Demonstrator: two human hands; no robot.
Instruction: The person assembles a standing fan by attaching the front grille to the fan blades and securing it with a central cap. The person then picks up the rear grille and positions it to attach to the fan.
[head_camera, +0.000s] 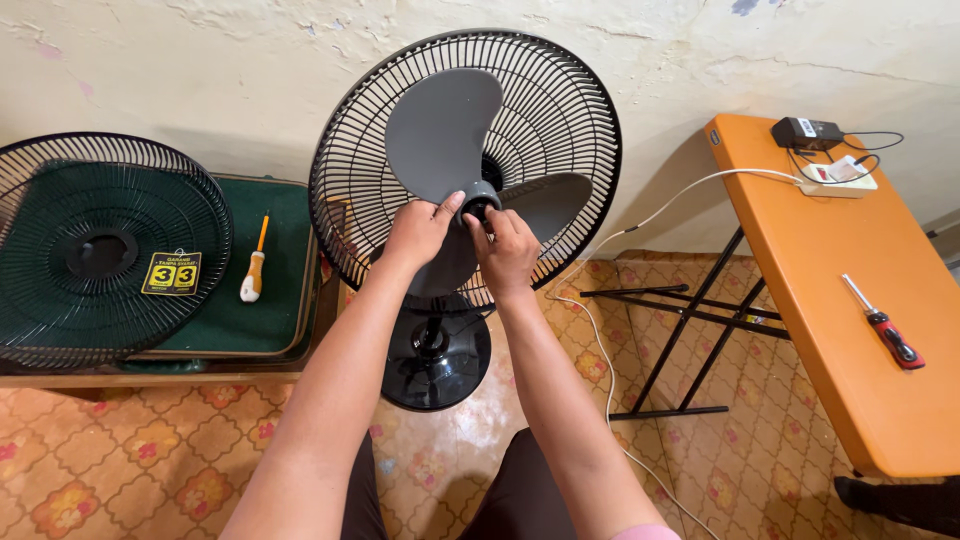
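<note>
Left hand (418, 232) steadies the grey three-bladed plastic fan blade (445, 130); right hand (508, 250) pinches the small black hub cap (478, 208), apparently to turn it.

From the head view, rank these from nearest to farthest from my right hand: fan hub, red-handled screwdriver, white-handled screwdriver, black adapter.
From the right hand:
1. Fan hub, at its fingertips.
2. White-handled screwdriver, left, on the green tray.
3. Black adapter, right, far table end.
4. Red-handled screwdriver, right, on the orange table.
</note>
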